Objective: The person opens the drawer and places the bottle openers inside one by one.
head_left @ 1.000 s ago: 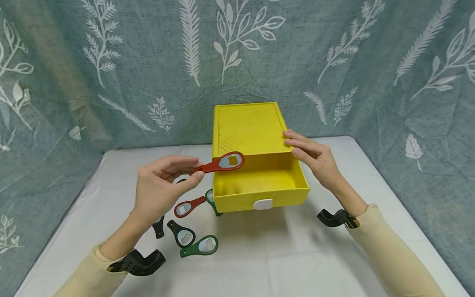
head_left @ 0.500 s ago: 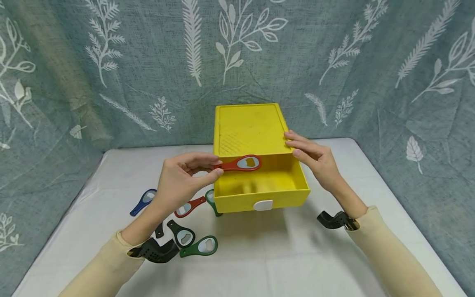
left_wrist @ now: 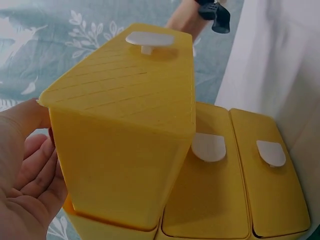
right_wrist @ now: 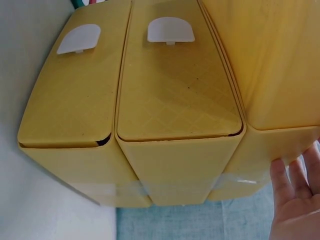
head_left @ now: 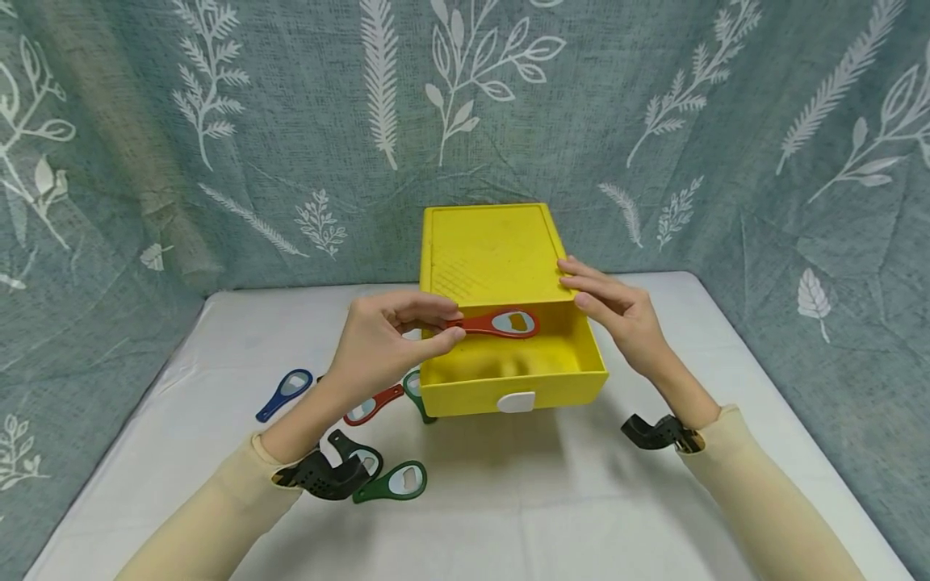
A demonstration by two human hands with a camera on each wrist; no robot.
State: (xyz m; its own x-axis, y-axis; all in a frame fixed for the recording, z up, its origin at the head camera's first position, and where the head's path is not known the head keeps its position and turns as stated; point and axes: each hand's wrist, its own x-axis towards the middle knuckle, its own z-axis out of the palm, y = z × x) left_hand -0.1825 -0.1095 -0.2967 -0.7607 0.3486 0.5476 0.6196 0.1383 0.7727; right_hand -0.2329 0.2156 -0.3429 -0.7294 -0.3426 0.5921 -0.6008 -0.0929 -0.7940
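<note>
My left hand (head_left: 388,339) pinches the handle end of a red bottle opener (head_left: 475,324) between thumb and fingers. The opener's metal head points right, over the pulled-out top drawer (head_left: 465,397) of a yellow drawer unit (head_left: 494,250). In the left wrist view the drawer front (left_wrist: 120,85) hides most of the opener, and my left hand (left_wrist: 30,195) shows beside its wall. My right hand (head_left: 617,315) rests on the unit's right top edge, fingers extended. The right wrist view shows those fingers (right_wrist: 281,175) against the yellow side.
Several bottle openers lie left of the unit on the white-covered table (head_left: 552,516): a blue one (head_left: 283,395), a red one (head_left: 378,403), a dark one (head_left: 347,445) and a green one (head_left: 400,482). Two shut drawers with white handles (right_wrist: 171,30) sit below. A patterned curtain (head_left: 291,121) hangs behind.
My left hand has carried the red bottle opener rightward, from the drawer's left edge to over its inside. The blue opener has come into view. My right hand stays in place.
</note>
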